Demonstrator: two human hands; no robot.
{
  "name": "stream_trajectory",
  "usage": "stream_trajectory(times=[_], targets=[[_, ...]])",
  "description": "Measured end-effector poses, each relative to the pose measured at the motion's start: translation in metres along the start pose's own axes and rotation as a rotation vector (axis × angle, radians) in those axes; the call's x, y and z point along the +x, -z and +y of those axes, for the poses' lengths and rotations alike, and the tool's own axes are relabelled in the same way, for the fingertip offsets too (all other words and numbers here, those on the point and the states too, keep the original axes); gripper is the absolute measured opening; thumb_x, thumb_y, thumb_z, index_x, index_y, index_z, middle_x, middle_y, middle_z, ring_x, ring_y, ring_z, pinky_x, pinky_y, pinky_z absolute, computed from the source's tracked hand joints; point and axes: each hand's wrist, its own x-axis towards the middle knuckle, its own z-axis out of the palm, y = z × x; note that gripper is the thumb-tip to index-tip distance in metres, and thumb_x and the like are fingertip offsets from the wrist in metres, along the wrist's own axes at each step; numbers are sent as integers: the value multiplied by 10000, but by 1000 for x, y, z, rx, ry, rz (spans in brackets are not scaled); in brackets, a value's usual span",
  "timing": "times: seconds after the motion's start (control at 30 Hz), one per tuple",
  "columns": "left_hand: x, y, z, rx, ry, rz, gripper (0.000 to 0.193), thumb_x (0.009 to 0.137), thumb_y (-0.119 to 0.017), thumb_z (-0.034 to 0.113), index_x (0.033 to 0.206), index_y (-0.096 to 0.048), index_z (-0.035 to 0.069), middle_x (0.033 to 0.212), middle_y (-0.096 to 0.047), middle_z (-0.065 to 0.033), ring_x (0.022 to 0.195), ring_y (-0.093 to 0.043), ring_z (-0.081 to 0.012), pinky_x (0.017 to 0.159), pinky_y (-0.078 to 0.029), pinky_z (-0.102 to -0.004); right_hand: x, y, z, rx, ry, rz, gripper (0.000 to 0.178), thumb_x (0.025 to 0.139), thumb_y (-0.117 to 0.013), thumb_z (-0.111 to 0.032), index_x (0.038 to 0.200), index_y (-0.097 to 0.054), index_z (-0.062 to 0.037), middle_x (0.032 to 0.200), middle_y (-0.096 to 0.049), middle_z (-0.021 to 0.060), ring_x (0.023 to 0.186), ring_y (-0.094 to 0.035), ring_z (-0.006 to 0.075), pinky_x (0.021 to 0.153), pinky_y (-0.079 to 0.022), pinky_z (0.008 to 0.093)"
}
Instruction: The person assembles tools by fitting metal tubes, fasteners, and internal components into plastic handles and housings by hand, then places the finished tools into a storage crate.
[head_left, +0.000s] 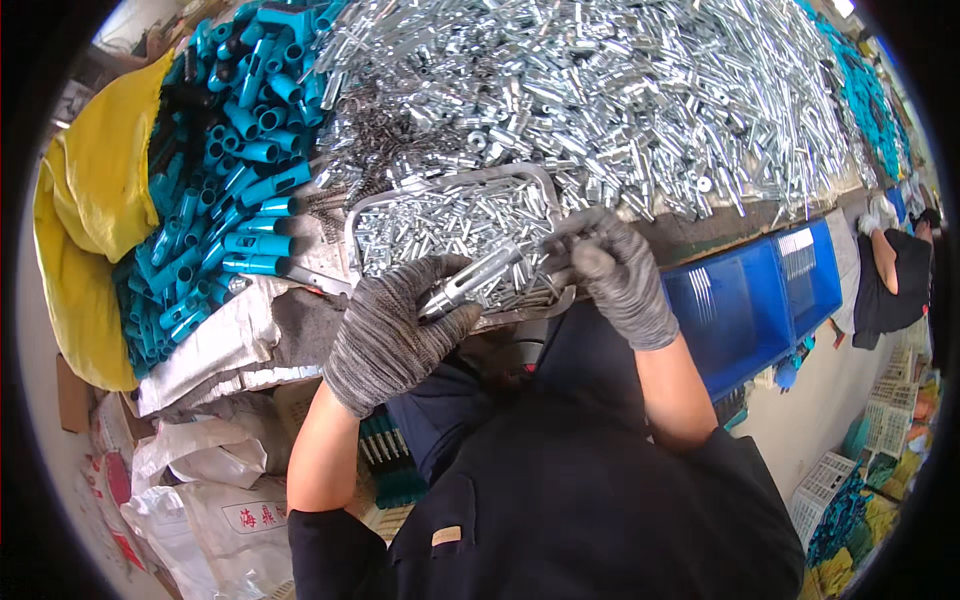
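Note:
My left hand point(385, 335), in a grey knitted glove, is closed around a shiny metal tube point(473, 281) with a slot in its side. The tube points up and to the right, over a metal-rimmed tray point(352, 235) of small silver pins point(430, 225). At the right side of the tray is my right hand point(625, 285), gloved alike, its fingers curled and pinched together near the tube's far end. Whatever those fingers hold is too small or hidden to make out.
Silver metal parts point(640, 100) heap across the table, with dark springs point(390, 130) beside them. Teal slotted tubes point(255, 245) pile up at left by a yellow sack point(100, 190). Blue bins point(725, 320) stand at right. Another person point(895, 270) sits at far right.

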Motion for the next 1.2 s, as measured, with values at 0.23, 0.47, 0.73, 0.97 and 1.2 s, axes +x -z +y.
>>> stream_trajectory(times=[0.23, 0.47, 0.73, 0.97, 1.2], targets=[[21, -33, 28, 258, -29, -335, 440, 733, -788, 248, 1095, -664, 32, 892, -694, -177, 797, -687, -245, 742, -518, -341, -28, 24, -15, -330, 46, -127, 395, 851, -698, -327, 1014, -660, 31, 764, -680, 104, 651, -663, 131, 598, -522, 257], [24, -77, 29, 141, -143, -392, 478, 754, -775, 231, 1165, -618, 46, 905, -687, -183, 816, -685, -296, 719, -519, -345, -56, 42, -2, 156, -373, -121, 317, 843, -700, -216, 1033, -640, 31, 797, -678, 85, 624, -657, 132, 551, -537, 239], [30, -76, -59, -333, 95, 323, 263, 869, -687, 164, 1039, -610, -23, 935, -637, -47, 789, -535, -105, 716, -449, -262, -105, 288, 88, -358, -351, 809, 246, 895, -616, -231, 1020, -662, -25, 818, -683, 87, 660, -626, 153, 608, -514, 252], [38, -93, -82, -395, 19, 532, 370, 872, -698, 257, 1117, -578, 8, 618, -492, 41, 425, -348, -20, 359, -217, -187, -127, 382, 211, -1326, -563, 961, 188, 876, -557, -126, 946, -666, 10, 857, -678, 139, 748, -629, 222, 697, -515, 339], [41, -100, -85, -409, -82, 552, 399, 891, -668, 294, 1133, -573, -9, 604, -454, 43, 418, -310, -13, 376, -199, -189, -115, 411, 254, 56, -304, 1492, 240, 912, -523, -215, 953, -677, -35, 873, -676, 152, 764, -625, 255, 709, -509, 377]])
